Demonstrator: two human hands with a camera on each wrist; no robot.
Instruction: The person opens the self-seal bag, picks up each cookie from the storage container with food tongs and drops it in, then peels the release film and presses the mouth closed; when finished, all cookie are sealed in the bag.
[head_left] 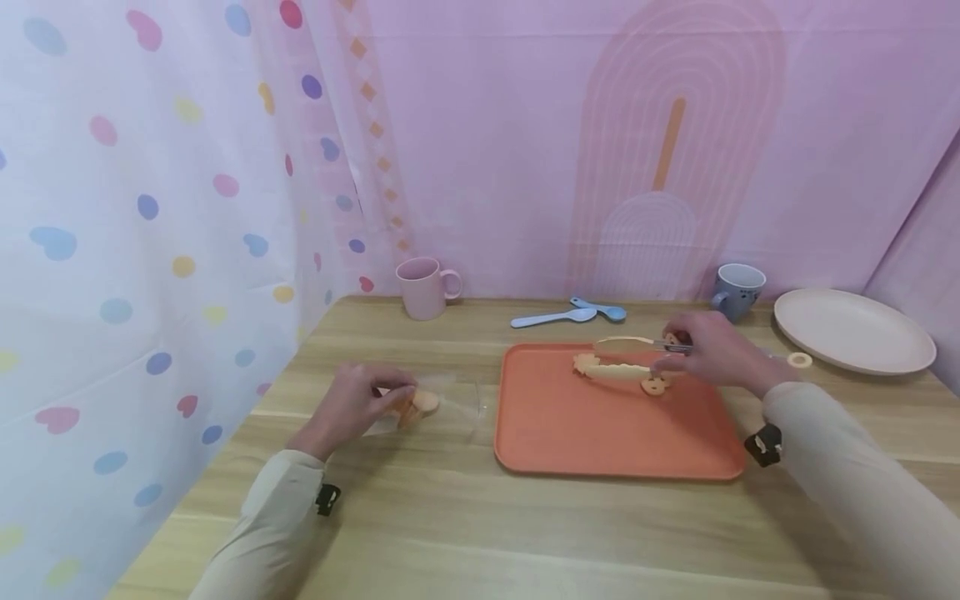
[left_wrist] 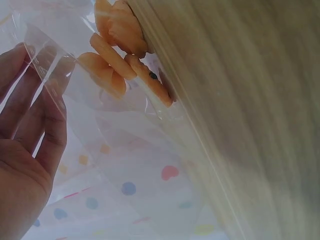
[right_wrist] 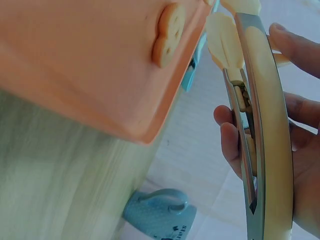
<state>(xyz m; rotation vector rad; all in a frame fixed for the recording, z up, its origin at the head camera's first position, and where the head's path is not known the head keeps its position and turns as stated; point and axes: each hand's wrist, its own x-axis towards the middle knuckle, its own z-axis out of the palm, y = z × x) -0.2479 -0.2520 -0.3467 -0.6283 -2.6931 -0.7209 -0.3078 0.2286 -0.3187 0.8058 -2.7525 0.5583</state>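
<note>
My left hand [head_left: 358,406] holds the edge of a clear plastic bag [head_left: 457,408] lying on the table. Several light-brown biscuits [left_wrist: 117,57] are inside it, and the fingers show through the film in the left wrist view. Over the back right of an orange tray [head_left: 592,442], my right hand [head_left: 712,354] grips cream-and-metal tongs [right_wrist: 270,115] around their middle. The tongs' two arms stand apart, with nothing visible between the tips. A biscuit with holes [head_left: 655,386] lies on the tray below the hand, and another piece [head_left: 585,364] lies near the tongs' tips.
A pink mug [head_left: 423,289] stands at the back left, and two blue spoons [head_left: 555,317] lie behind the tray. Back right are a blue-grey mug [head_left: 738,292] and a large pale plate [head_left: 855,332]. A small ring [head_left: 799,360] lies near the plate. Curtains border the table.
</note>
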